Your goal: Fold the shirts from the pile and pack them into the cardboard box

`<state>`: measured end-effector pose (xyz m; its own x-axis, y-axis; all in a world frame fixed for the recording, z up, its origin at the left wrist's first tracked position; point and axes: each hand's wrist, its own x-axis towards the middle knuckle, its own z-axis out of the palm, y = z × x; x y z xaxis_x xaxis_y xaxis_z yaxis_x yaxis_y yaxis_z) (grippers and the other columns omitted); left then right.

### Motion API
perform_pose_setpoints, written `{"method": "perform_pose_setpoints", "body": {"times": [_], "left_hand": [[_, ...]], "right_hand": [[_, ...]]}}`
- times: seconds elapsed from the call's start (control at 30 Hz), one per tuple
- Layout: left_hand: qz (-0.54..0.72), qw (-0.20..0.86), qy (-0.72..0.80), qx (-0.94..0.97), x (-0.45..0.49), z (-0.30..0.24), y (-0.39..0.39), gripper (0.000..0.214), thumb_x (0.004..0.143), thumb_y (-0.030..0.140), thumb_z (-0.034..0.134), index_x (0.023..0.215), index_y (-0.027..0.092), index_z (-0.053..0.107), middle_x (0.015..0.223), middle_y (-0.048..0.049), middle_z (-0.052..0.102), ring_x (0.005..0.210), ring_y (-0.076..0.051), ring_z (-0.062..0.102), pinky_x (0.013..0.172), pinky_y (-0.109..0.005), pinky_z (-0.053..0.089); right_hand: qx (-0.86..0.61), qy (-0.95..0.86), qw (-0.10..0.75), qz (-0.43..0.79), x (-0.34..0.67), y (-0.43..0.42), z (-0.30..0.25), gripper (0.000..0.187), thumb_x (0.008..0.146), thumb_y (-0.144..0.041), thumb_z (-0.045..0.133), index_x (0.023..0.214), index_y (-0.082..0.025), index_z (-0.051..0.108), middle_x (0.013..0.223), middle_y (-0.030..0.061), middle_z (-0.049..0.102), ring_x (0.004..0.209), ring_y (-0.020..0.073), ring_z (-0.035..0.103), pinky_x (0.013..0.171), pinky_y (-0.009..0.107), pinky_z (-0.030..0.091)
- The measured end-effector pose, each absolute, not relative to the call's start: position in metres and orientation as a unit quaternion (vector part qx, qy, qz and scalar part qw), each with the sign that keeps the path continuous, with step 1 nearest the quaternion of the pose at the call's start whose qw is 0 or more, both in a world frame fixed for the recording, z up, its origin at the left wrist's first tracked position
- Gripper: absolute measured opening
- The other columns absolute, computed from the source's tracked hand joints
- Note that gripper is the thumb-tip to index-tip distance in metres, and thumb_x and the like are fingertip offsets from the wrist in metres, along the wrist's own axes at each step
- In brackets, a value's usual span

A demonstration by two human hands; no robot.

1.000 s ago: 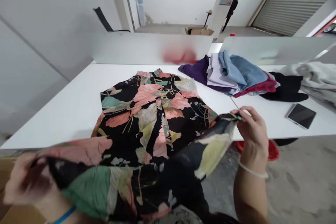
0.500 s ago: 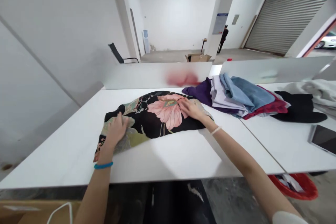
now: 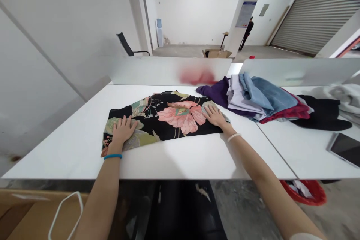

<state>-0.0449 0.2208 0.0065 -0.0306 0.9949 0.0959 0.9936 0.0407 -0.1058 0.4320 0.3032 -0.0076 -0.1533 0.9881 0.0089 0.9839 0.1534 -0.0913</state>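
A black garment with pink and green flowers (image 3: pixel 168 118) lies folded on the white table (image 3: pixel 180 157). My left hand (image 3: pixel 123 129) rests flat on its left end, fingers spread, a blue band on the wrist. My right hand (image 3: pixel 215 115) lies flat on its right end, fingers stretched out, a white band on the wrist. Neither hand grips the cloth.
A pile of folded clothes (image 3: pixel 261 97) in purple, lilac, blue and red sits at the right, with a black garment (image 3: pixel 323 114) and a grey one (image 3: pixel 345 99) beyond. A dark tablet (image 3: pixel 344 149) lies at the far right. A red basket (image 3: pixel 306 191) stands under the table. A low partition (image 3: pixel 168 70) backs the table.
A second ago both hands held the garment's lower half up off the table edge. It now lies folded over, and both hands press flat on it, shifted slightly since half a second ago.
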Motion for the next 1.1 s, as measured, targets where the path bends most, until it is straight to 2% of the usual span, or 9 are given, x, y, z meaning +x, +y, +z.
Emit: {"method": "perform_pose_setpoints", "body": {"times": [0.13,0.3,0.47,0.53,0.7,0.83,0.93,1.0,1.1], "left_hand": [[-0.011,0.047,-0.741,-0.670,-0.034,0.008,0.211,0.058,0.093,0.042,0.024,0.142,0.017,0.038,0.151,-0.0167,0.027,0.138,-0.037,0.023,0.105,-0.059,0.025],[-0.023,0.039,-0.710,-0.703,-0.017,0.007,0.190,0.059,0.092,0.044,0.024,0.144,0.018,0.033,0.151,-0.0159,0.029,0.139,-0.036,0.021,0.104,-0.060,0.025],[-0.010,0.029,-0.692,-0.722,0.005,-0.002,0.167,0.065,0.092,0.047,0.024,0.147,0.011,0.025,0.153,-0.0174,0.020,0.141,-0.035,0.017,0.109,-0.055,0.021],[-0.010,0.041,-0.669,-0.742,0.011,-0.006,0.158,0.065,0.092,0.046,0.025,0.147,0.011,0.025,0.154,-0.0167,0.019,0.141,-0.034,0.016,0.110,-0.053,0.020],[-0.017,0.037,-0.616,-0.787,0.012,-0.007,0.158,0.059,0.092,0.044,0.026,0.145,0.019,0.034,0.152,-0.0105,0.027,0.141,-0.032,0.018,0.110,-0.053,0.022],[-0.048,0.041,-0.638,-0.768,0.031,0.011,0.161,0.064,0.091,0.045,0.030,0.144,0.010,0.032,0.150,-0.0158,0.028,0.140,-0.035,0.020,0.109,-0.056,0.022],[-0.136,0.065,-0.566,-0.811,0.072,0.024,0.134,0.064,0.090,0.050,0.035,0.144,0.014,0.034,0.147,-0.0135,0.037,0.140,-0.032,0.020,0.111,-0.057,0.018],[-0.165,0.029,-0.449,-0.878,0.105,0.025,0.106,0.061,0.090,0.048,0.039,0.143,0.018,0.034,0.144,-0.0118,0.042,0.138,-0.027,0.028,0.112,-0.053,0.021],[-0.172,-0.010,-0.321,-0.931,0.148,0.013,0.072,0.058,0.091,0.038,0.043,0.143,0.015,0.033,0.141,-0.0129,0.046,0.133,-0.023,0.038,0.111,-0.047,0.030]], "right_hand": [[-0.660,-0.749,0.034,0.033,0.435,0.283,-0.008,0.064,0.095,-0.054,0.017,0.150,-0.022,0.019,0.156,0.0072,0.013,0.142,0.0292,0.013,0.113,0.051,0.012],[-0.681,-0.731,0.037,0.015,0.455,0.236,-0.007,0.064,0.095,-0.052,0.017,0.149,-0.019,0.023,0.155,0.0090,0.017,0.142,0.0301,0.015,0.113,0.051,0.014],[-0.705,-0.709,0.027,-0.004,0.484,0.173,-0.011,0.063,0.095,-0.049,0.021,0.149,-0.017,0.024,0.155,0.0109,0.019,0.141,0.0315,0.017,0.112,0.052,0.016],[-0.710,-0.704,0.025,-0.018,0.495,0.146,-0.015,0.063,0.095,-0.048,0.023,0.148,-0.014,0.024,0.154,0.0124,0.019,0.141,0.0324,0.017,0.112,0.052,0.017],[-0.721,-0.691,0.036,-0.015,0.509,0.111,-0.016,0.062,0.095,-0.048,0.026,0.148,-0.016,0.025,0.154,0.0123,0.020,0.141,0.0321,0.018,0.111,0.053,0.019],[-0.737,-0.670,0.073,-0.037,0.489,0.106,0.002,0.058,0.095,-0.045,0.032,0.144,-0.014,0.035,0.151,0.0153,0.028,0.140,0.0362,0.019,0.109,0.060,0.016],[-0.656,-0.737,0.145,-0.076,0.448,0.092,0.020,0.055,0.094,-0.046,0.036,0.140,-0.016,0.043,0.148,0.0146,0.035,0.140,0.0360,0.018,0.110,0.062,0.011],[-0.547,-0.818,0.169,-0.047,0.416,0.077,0.025,0.059,0.093,-0.050,0.040,0.143,-0.019,0.038,0.147,0.0126,0.037,0.140,0.0320,0.022,0.111,0.059,0.014],[-0.435,-0.885,0.169,0.006,0.380,0.060,0.021,0.072,0.088,-0.055,0.047,0.146,-0.018,0.029,0.147,0.0134,0.037,0.140,0.0300,0.023,0.112,0.058,0.016]]}}
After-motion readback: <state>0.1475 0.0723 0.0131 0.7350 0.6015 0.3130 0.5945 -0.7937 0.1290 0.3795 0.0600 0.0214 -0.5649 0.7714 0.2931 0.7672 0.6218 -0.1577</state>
